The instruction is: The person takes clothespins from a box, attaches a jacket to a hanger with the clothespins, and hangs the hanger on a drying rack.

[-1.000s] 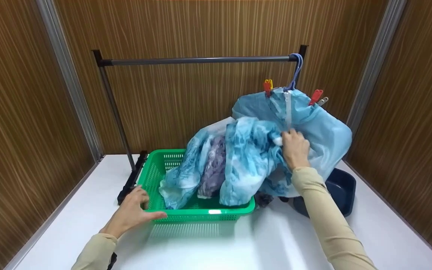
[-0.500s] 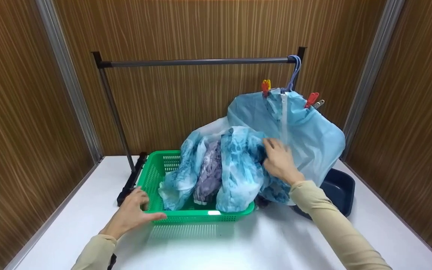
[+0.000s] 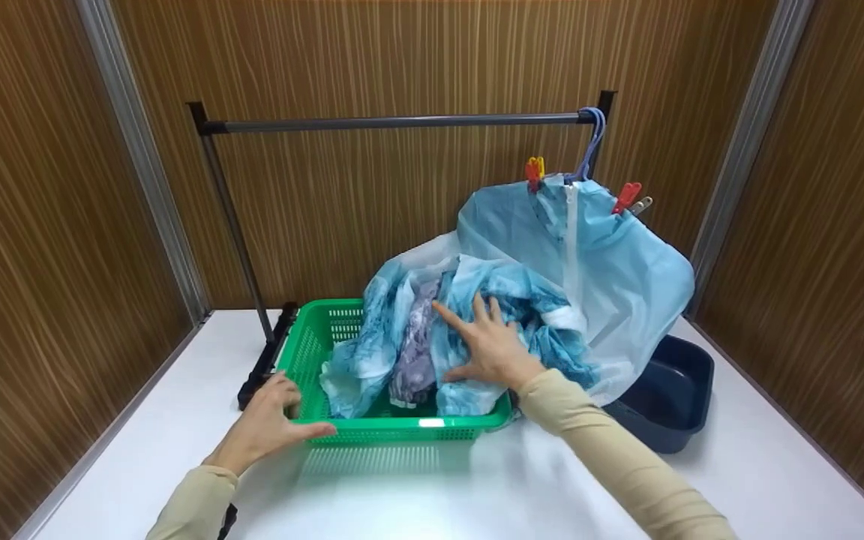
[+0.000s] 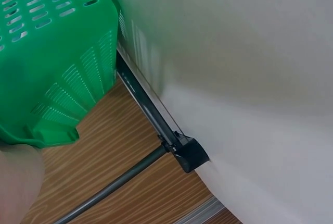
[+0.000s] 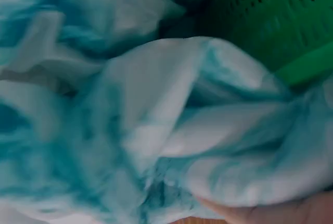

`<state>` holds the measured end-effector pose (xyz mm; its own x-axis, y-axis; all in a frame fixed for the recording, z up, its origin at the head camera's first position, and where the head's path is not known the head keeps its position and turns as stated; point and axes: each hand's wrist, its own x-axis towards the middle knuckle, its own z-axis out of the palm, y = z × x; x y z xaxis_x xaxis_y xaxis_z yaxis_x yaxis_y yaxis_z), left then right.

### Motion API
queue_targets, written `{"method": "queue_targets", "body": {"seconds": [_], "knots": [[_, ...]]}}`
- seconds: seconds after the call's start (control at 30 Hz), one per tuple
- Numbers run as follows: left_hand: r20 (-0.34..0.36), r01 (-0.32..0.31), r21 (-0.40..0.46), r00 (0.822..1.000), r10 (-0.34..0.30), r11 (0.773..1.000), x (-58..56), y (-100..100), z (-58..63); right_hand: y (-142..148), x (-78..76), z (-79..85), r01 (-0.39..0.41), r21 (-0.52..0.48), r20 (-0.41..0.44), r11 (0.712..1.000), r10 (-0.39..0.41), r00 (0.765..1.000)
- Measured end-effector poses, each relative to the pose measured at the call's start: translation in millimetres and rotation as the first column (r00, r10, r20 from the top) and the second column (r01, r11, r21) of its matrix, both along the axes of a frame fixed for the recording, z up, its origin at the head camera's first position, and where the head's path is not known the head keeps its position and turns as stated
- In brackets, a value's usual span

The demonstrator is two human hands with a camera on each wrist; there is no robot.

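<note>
A light-blue zip jacket (image 3: 618,266) with blue tie-dye-like patches hangs at the rack's right end on a lilac hanger (image 3: 595,142). Its lower part (image 3: 372,330) droops into a green plastic basket (image 3: 387,424), beside a bunched purple-grey cloth (image 3: 413,360). With fingers spread, my right hand (image 3: 498,349) lies on the blue cloth; in the right wrist view the folds (image 5: 156,104) hide most of it. My left hand (image 3: 265,420) grips the basket's front left corner, thumb along the front rim; the basket wall (image 4: 57,67) fills the upper left of the left wrist view.
Red clothespins (image 3: 628,197) and others clip the jacket's collar and shoulder. A dark metal rack (image 3: 402,121) spans behind the basket, its black foot (image 3: 267,360) at the left. A navy basin (image 3: 683,390) stands right of the jacket on the white table (image 3: 402,495). Wood-patterned walls surround it.
My right hand let go of the blue cloth, moved left and down, and now rests on it with fingers spread. The cloth has sunk lower. My left hand stayed at the basket corner.
</note>
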<state>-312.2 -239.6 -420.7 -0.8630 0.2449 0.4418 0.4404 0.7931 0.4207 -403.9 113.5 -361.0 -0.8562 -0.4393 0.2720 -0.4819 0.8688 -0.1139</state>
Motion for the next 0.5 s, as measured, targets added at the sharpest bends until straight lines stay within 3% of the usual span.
{"method": "queue_targets", "body": {"seconds": [0.1, 0.2, 0.33, 0.5], "knots": [[0.011, -0.004, 0.005, 1.0, 0.004, 1.0, 0.4, 1.5, -0.4, -6.2, -9.2, -4.9, 0.042, 0.105, -0.029, 0.994, -0.04, 0.999], [0.017, -0.002, 0.017, 1.0, 0.002, 1.0, -0.2, 3.0, 0.0, -6.7, -19.3, -9.0, 0.086, 0.149, -0.087, 0.985, -0.073, 0.993], [0.008, -0.003, 0.024, 1.0, 0.003, 1.0, -0.5, 4.2, 0.5, -2.2, -31.0, -11.8, 0.09, 0.098, -0.18, 0.991, -0.071, 0.981], [0.01, -0.026, 0.016, 1.0, 0.026, 1.0, 1.3, 4.4, -0.5, 4.6, -40.0, -12.3, 0.024, -0.009, -0.259, 1.0, -0.026, 0.966]]}}
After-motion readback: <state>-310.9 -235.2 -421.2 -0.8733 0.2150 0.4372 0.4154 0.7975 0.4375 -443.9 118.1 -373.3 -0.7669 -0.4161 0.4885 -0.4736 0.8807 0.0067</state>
